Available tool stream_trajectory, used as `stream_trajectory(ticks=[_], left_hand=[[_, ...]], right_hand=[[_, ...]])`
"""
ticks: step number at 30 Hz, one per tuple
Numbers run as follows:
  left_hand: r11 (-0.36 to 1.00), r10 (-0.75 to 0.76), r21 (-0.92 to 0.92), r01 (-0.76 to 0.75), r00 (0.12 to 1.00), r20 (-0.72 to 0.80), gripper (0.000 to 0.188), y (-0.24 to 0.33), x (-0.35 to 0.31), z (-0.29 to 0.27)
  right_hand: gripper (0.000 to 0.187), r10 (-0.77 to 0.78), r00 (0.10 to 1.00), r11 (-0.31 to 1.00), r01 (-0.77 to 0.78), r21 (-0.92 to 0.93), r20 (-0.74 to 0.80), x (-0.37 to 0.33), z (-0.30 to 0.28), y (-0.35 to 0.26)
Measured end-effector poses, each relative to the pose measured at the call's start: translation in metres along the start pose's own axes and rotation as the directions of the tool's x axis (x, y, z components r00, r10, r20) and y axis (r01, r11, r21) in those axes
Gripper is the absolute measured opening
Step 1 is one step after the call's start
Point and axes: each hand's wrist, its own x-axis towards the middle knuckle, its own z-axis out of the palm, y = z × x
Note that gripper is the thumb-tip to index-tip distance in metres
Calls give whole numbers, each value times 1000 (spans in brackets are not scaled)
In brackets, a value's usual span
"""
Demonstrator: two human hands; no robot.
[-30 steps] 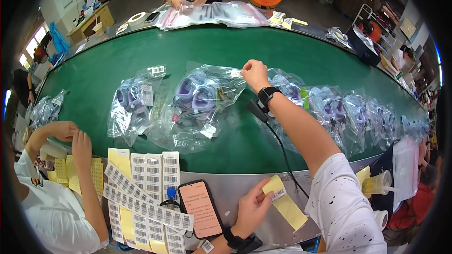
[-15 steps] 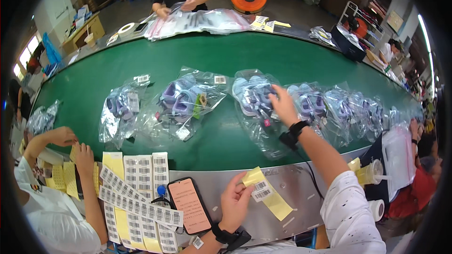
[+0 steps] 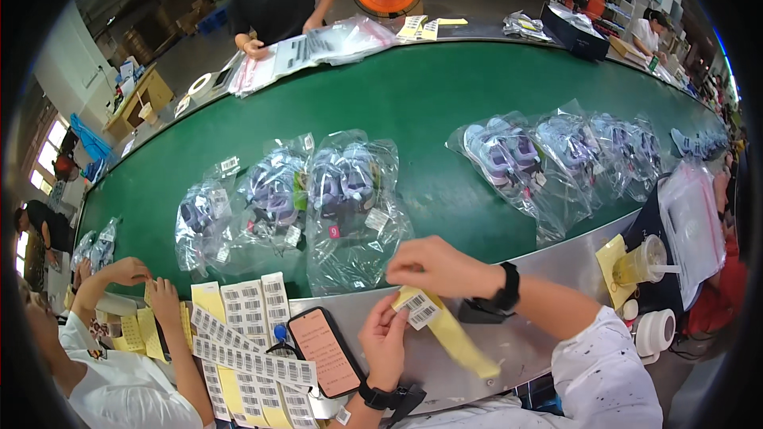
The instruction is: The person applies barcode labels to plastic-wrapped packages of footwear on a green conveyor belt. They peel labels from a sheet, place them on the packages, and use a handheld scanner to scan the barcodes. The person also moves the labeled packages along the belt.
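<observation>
My left hand (image 3: 384, 347) pinches a yellow backing strip (image 3: 457, 342) that carries a white barcode label (image 3: 419, 310). Just above the strip's top end is my right hand (image 3: 435, 267), its fingers drawn together in a pinch. Whatever those fingertips may hold is hidden. Beyond them, on the green table, lies a clear bag with a pair of light-blue shoes (image 3: 344, 176), a pink tag and a white label on it. Two more bagged pairs, a middle one (image 3: 274, 191) and a left one (image 3: 204, 214), lie beside it.
Bagged shoes (image 3: 501, 151) continue at right on the green table (image 3: 429, 87). A phone (image 3: 324, 349) and barcode label sheets (image 3: 242, 302) lie left of my hands. At right stands a drink cup (image 3: 640, 262). Co-workers sit at left and stand across the table.
My right hand has come back from the bagged shoes to the strip. That bag now lies farther left, beside the others. One label shows on the strip where two showed before.
</observation>
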Motion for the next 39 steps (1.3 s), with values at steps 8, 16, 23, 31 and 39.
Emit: stream_trajectory(ticks=[8, 16, 23, 31, 39], left_hand=[[998, -5, 60, -1, 995, 100, 24, -3, -1, 5], [987, -55, 155, 44, 996, 66, 23, -4, -2, 5], [992, -99, 90, 84, 978, 184, 32, -2, 0, 2], [988, -97, 135, 71, 975, 199, 32, -2, 0, 0], [989, -81, 146, 39, 952, 295, 47, 4, 6, 3]], right_hand=[[12, 222, 965, 966, -198, 164, -143, -71, 8, 13], [6, 84, 961, 979, -129, -160, -263, -81, 17, -2], [5, 68, 925, 978, -136, -156, -375, -76, 21, -8], [7, 84, 940, 980, -137, -142, -331, -79, 23, -4], [10, -142, 954, 913, 24, -407, -262, -79, 21, -28]])
